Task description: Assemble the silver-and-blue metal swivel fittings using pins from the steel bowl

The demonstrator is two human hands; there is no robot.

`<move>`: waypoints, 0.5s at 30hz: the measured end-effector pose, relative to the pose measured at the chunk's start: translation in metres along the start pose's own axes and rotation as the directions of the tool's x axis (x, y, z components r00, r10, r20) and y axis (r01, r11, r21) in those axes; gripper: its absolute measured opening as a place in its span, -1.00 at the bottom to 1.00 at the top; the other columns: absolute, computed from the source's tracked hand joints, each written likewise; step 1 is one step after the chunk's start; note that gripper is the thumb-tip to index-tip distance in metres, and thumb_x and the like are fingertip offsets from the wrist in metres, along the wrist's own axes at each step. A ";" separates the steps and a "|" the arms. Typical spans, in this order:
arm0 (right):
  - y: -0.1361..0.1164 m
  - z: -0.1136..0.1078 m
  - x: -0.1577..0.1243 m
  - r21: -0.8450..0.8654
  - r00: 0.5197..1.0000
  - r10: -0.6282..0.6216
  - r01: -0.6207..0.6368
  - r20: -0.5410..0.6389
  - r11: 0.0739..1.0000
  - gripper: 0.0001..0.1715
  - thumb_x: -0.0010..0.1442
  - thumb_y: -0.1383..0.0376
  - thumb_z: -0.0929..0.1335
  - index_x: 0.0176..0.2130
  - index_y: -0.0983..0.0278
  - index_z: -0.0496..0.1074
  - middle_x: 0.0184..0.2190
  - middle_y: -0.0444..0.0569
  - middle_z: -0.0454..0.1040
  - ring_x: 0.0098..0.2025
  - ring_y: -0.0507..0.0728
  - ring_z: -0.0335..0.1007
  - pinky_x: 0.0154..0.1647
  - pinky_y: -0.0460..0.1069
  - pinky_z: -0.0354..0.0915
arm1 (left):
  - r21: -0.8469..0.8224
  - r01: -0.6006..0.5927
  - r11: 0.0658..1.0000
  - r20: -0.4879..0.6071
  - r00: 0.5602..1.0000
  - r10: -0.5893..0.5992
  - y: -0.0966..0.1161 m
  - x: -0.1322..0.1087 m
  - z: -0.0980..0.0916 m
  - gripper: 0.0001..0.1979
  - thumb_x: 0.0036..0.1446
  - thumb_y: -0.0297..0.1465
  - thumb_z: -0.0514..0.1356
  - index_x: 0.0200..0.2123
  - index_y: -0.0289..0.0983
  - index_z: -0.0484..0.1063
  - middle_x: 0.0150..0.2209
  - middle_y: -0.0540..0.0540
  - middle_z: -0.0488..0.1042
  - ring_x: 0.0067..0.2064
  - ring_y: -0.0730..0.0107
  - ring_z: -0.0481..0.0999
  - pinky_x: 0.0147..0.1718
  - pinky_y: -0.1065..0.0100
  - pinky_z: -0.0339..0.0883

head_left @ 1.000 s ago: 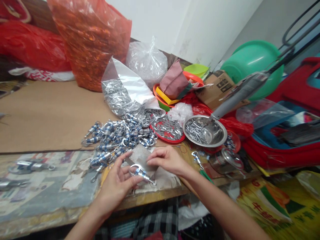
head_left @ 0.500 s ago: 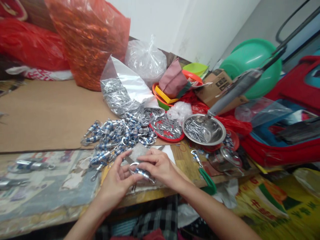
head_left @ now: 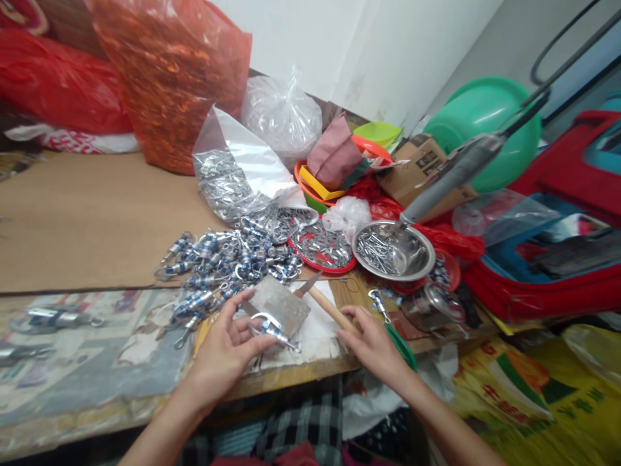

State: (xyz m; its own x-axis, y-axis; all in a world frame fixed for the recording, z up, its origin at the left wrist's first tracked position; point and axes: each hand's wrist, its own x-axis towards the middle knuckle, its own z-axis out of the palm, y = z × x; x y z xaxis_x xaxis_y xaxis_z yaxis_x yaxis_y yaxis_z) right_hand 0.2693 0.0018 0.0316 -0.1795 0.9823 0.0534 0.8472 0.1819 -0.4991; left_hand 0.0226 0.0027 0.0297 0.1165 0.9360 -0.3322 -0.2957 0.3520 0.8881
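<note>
My left hand (head_left: pixel 231 343) pinches a blue-and-silver metal swivel piece (head_left: pixel 272 329) with a curved hook at one end and a small ring at the other. It is held over the near edge of a flat grey metal block (head_left: pixel 280 304). To the right, my right hand (head_left: pixel 365 335) is closed on the end of a wooden handle. That handle belongs to a small hammer (head_left: pixel 328 307), whose narrow dark head lies at the block's right corner. Beyond my left hand lies a heap of similar swivel pieces (head_left: pixel 228 259).
A red tray (head_left: pixel 324 246) of small metal parts and a steel bowl (head_left: pixel 395 251) of metal pins stand behind. A clear bag (head_left: pixel 228 175) spills silver parts. A grey-handled lever (head_left: pixel 451 171) slants over the bowl. Green-handled pliers-like grip (head_left: pixel 400 346) lies at the table's edge.
My right hand has left the swivel piece, moved right and taken hold of the hammer's handle. The metal block now shows fully. My left hand stays nearly in place with the swivel piece.
</note>
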 end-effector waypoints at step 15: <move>-0.038 0.000 -0.034 -0.145 0.891 -0.411 0.389 -0.190 0.910 -0.26 0.07 0.58 0.14 0.17 0.07 0.00 -0.05 -0.04 0.36 -0.05 0.12 0.32 -0.11 0.02 0.32 | -0.016 -0.004 1.000 -0.005 1.000 0.004 0.001 0.002 0.001 -0.15 -0.33 -0.43 0.36 0.06 -0.23 0.03 -0.48 0.04 0.49 -0.40 0.38 0.51 -0.37 0.37 0.35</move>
State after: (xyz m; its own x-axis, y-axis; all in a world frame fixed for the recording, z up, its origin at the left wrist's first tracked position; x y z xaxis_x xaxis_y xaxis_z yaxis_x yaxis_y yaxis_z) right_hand 0.2429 -0.0385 0.0487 -0.4131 0.8093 0.4175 0.7738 0.5537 -0.3077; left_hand 0.0236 0.0044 0.0302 0.1103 0.9375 -0.3300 -0.3109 0.3480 0.8844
